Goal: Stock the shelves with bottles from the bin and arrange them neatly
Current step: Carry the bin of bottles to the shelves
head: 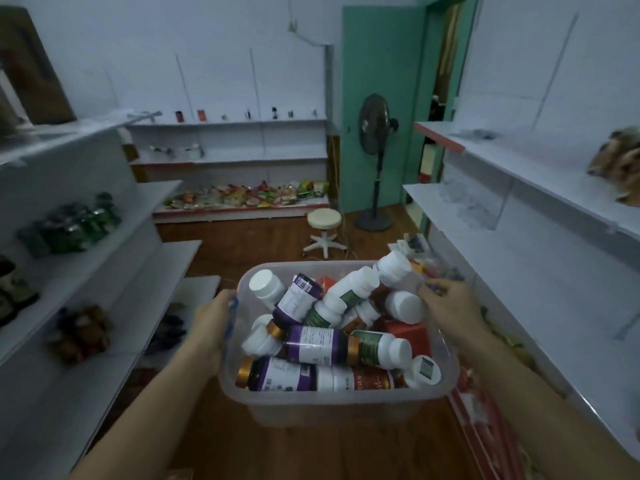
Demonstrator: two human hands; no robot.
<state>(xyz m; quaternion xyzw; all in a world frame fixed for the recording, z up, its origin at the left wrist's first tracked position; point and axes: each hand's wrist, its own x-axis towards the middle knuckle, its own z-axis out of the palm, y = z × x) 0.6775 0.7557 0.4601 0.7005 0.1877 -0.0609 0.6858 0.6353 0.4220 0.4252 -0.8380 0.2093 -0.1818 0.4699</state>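
A clear plastic bin (332, 407) hangs in front of me, carried between both hands above the wooden floor. It is heaped with several bottles: white-capped ones (266, 285), purple-labelled ones (311, 344) and green-labelled ones (370, 348), plus red boxes (408, 332). My left hand (213, 320) grips the bin's left rim at a blue handle. My right hand (446, 306) holds the right rim, fingers curled by a white bottle (394, 268) that sticks up at the far right corner. White shelves (540, 271) run along my right, largely bare.
Shelves on the left (104, 258) hold green packets and dark items. A back shelf (242, 206) carries colourful packets. A white stool (323, 230) and a standing fan (375, 161) stand on the floor ahead, by a green door. Red packaging lies low on the right.
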